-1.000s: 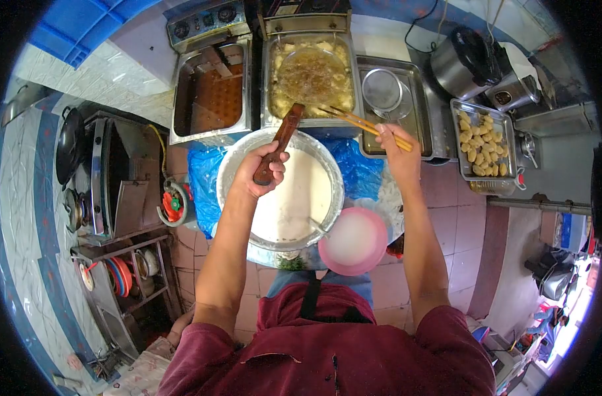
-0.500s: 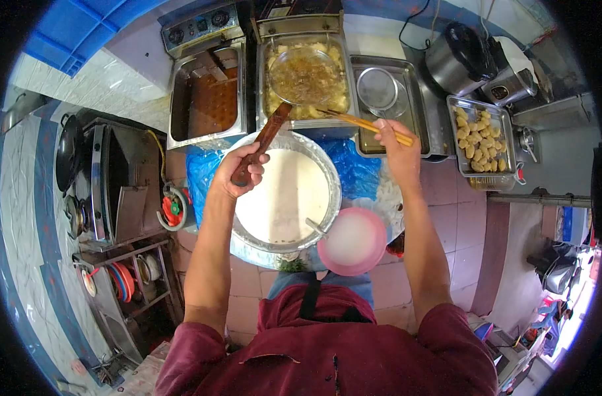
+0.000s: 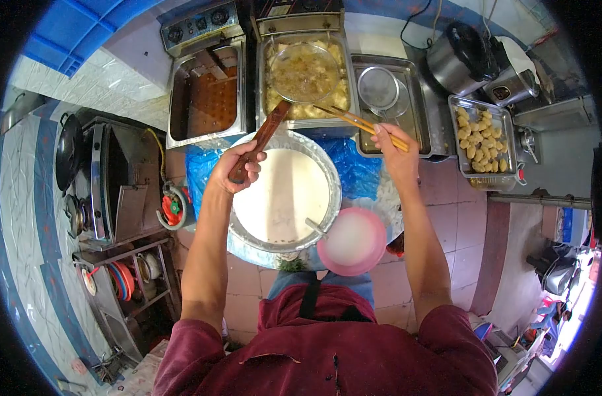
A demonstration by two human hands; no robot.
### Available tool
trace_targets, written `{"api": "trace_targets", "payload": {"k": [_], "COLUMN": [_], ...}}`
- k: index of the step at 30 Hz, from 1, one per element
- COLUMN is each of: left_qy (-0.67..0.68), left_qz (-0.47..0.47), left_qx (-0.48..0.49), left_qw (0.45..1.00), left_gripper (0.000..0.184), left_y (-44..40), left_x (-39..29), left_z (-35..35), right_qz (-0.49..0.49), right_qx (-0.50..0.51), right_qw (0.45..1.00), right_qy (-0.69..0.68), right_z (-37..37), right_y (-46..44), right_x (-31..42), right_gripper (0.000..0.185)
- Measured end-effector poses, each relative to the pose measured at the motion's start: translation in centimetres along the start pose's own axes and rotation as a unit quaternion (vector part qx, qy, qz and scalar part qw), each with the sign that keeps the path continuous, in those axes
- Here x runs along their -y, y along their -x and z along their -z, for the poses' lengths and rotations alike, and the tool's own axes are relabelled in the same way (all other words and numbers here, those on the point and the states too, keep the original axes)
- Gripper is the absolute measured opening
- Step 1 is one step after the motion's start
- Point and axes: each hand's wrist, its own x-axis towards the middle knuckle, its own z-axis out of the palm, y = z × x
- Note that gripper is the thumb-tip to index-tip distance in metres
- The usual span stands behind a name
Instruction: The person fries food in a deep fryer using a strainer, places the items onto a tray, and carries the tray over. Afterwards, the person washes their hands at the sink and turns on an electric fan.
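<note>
wooden hndl (image 3: 267, 131) in l. fingers (image 3: 253, 167)

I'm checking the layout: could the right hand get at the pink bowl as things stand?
Probably yes: the pink bowl lies open, with no obstacle seen between it and the right hand, though that hand's chopsticks may need setting down first.

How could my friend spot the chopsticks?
Find the metal fryer of yellowish food at the top middle. Near its front right corner, the right hand holds the chopsticks. They are two thin, light sticks, unlike the thick, dark wooden handle in the left hand.
</note>
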Motion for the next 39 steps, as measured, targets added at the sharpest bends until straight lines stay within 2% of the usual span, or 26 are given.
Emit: {"api": "trace_targets", "payload": {"k": [10, 16, 19, 24, 29, 39], "left_qy": [-0.004, -0.006, -0.012, -0.005, 0.014, -0.053], "left_qz": [0.015, 0.011, -0.004, -0.017, 0.000, -0.002], "left_qx": [-0.030, -0.019, -0.018, 0.005, 0.015, -0.071], "left_qw": [0.999, 1.000, 1.000, 1.000, 1.000, 0.996], "left_gripper": [0.021, 0.021, 0.025, 0.021, 0.020, 0.023], "left_y": [-0.9, -0.9, -0.8, 0.9, 1.6, 0.4], "left_x": [0.0, 0.0, 0.2, -0.1, -0.2, -0.6], "left_z": [0.4, 0.4, 0.0, -0.2, -0.2, -0.3], "right_qz": [0.001, -0.004, 0.028, 0.086, 0.117, 0.090], "right_qx": [-0.010, -0.022, -0.045, -0.038, -0.043, -0.038], "right_qw": [1.000, 0.999, 0.999, 0.993, 0.989, 0.990], "right_qy": [0.017, 0.023, -0.010, 0.075, 0.085, 0.106], "right_z": [-0.4, 0.3, 0.9, 1.3, 0.4, -0.6], "right_y": [-1.0, -0.1, 0.4, 0.1, 0.1, -1.4], "right_x": [-1.2, 0.9, 2.0, 0.3, 0.0, -0.9], "right_gripper": [0.024, 0.024, 0.022, 0.020, 0.018, 0.021]}}
